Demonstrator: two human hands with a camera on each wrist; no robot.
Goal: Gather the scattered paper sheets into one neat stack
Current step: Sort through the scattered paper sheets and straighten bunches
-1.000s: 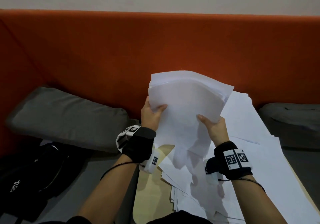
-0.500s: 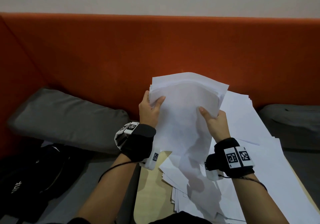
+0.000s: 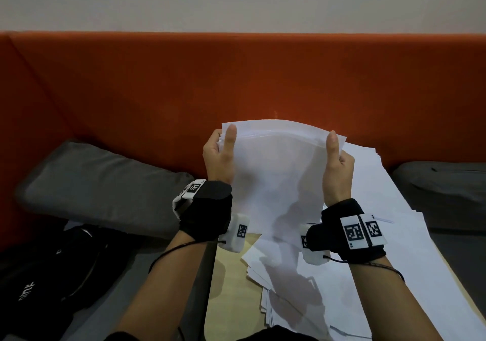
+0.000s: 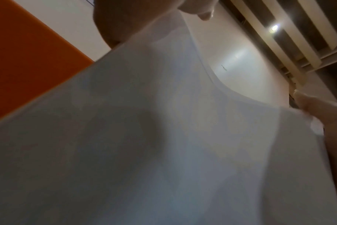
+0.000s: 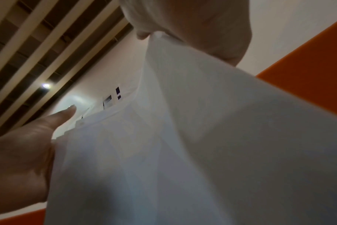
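I hold a bundle of white paper sheets (image 3: 278, 172) upright above the table, its top edge bowed. My left hand (image 3: 221, 153) grips its left edge, thumb on the near face. My right hand (image 3: 338, 161) grips the right edge the same way. The bundle fills the left wrist view (image 4: 144, 137) and the right wrist view (image 5: 183, 144). More loose paper sheets (image 3: 394, 248) lie fanned out across the table beneath and to the right.
A light wooden table (image 3: 228, 288) shows bare at its left side. An orange sofa back (image 3: 157, 90) runs behind. A grey cushion (image 3: 100, 188) lies at left, another grey cushion (image 3: 447, 188) at right. A black bag (image 3: 47, 275) sits at lower left.
Both hands have slid up to the bundle's top corners, thumbs now upright on the near face. The sheets have been drawn together and stand squarer than before.
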